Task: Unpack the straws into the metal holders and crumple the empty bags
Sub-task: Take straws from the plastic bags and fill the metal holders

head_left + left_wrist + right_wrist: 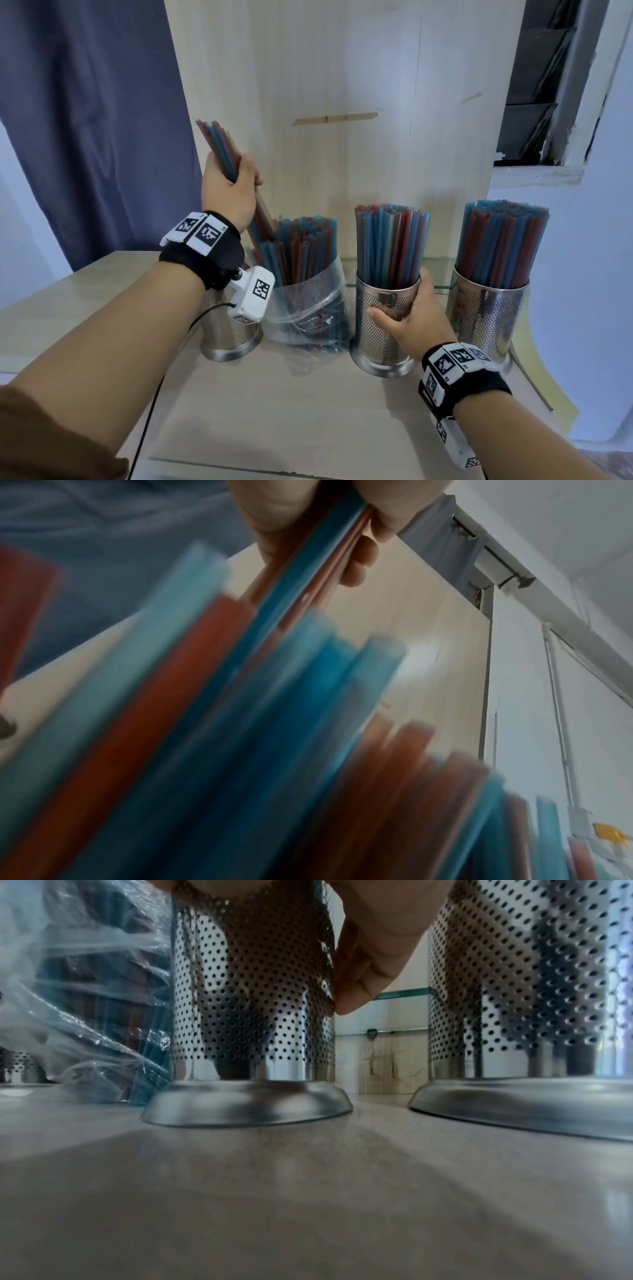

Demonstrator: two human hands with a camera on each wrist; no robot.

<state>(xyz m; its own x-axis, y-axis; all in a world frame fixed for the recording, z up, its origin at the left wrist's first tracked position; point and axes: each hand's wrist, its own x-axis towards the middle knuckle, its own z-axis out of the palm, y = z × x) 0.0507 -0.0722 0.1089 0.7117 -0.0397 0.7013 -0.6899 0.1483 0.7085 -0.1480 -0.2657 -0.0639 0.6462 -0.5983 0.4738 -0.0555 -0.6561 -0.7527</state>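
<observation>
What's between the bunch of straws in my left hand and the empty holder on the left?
Your own left wrist and its camera hide the left holder top. The bunch is raised above it; nothing else visible blocks the way.

I see holders (387, 318) and straw bag (308, 301) packed close in row; front tabletop (291, 411) open; board (342, 102) blocks rear.

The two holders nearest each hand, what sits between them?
A clear bag still part full of straws stands between the left holder and the middle holder, in the head view.
</observation>
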